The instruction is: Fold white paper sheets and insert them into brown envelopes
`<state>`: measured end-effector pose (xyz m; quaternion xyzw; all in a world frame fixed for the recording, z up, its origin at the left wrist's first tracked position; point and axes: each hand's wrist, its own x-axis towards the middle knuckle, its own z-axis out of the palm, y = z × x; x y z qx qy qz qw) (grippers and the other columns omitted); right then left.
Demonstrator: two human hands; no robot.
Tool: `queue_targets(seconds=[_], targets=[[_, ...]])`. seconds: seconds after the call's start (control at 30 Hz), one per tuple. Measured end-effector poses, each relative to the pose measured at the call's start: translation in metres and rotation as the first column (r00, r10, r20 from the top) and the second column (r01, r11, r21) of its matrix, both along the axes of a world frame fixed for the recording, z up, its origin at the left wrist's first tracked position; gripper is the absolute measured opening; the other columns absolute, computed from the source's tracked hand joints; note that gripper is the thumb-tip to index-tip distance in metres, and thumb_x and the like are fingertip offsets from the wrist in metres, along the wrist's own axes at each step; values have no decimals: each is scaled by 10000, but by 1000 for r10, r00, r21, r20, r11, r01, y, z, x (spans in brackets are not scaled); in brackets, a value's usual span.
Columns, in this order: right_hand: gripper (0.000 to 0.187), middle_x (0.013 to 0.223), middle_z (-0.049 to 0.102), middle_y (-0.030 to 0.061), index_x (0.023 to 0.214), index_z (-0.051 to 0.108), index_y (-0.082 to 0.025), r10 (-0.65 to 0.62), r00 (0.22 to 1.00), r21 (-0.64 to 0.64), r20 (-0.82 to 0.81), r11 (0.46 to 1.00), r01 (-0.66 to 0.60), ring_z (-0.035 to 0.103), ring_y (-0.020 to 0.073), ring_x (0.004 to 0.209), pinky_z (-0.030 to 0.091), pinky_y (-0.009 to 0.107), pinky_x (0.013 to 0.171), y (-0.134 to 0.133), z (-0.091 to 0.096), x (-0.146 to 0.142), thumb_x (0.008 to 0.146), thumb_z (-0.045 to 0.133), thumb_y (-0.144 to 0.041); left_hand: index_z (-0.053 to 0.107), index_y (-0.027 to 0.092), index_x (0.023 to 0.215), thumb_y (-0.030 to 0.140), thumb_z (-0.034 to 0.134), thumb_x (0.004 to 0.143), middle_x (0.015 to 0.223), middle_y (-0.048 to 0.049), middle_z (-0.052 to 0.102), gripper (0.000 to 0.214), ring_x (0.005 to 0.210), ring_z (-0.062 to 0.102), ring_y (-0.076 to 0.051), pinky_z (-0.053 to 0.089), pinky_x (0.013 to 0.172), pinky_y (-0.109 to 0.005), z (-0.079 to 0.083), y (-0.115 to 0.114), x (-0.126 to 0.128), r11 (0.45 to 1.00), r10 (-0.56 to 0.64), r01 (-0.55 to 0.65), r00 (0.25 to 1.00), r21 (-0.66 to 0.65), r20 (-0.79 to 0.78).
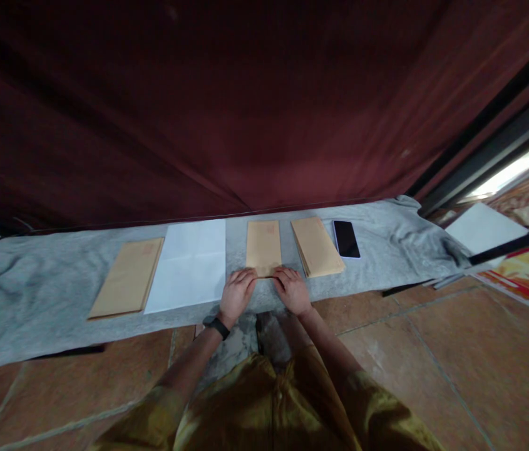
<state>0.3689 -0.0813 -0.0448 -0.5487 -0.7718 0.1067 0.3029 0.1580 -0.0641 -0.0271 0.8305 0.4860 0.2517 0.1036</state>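
Observation:
A brown paper envelope [263, 243] lies flat in the middle of the cloth-covered surface, with small red print near its upper right. At its near left corner, my left hand [238, 292] has its fingers closed on the edge; a dark band circles that wrist. My right hand [293, 290] grips the near right corner in the same way. A stack of brown envelopes [318, 246] rests just right of it. White paper sheets [188, 264] lie to the left, and beyond them another pile of brown envelopes [127, 277]. My fingertips are partly hidden.
Grey cloth [386, 241] covers the narrow surface, wrinkled at both ends. A phone [347, 239] with a dark screen lies right of the envelope stack. Behind hangs a dark red curtain [255, 113]. At far right are black metal bars [518, 245] and a white sheet [484, 227].

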Motion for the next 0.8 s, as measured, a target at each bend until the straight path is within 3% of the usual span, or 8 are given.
queue_targets(seconds=[0.4,0.8], targets=[[153,1178,688,63,1060,649,-230,-87,996,1,29,996,87,602,227,1073,425,384,929,-2,5,-5,998,509,-238,640,209,953,266,476,991,1126,-80,676,178,1029,600,-251,476,922,-421,-1,4,6,997,81,-80,997,-10,16],[133,1131,660,66,1050,638,-218,-182,980,-14,85,983,183,589,230,1074,428,369,917,-1,10,-12,980,525,-219,637,204,985,263,459,974,1104,-103,670,188,1026,601,-270,490,903,-439,-1,4,10,992,121,-120,992,29,-28]])
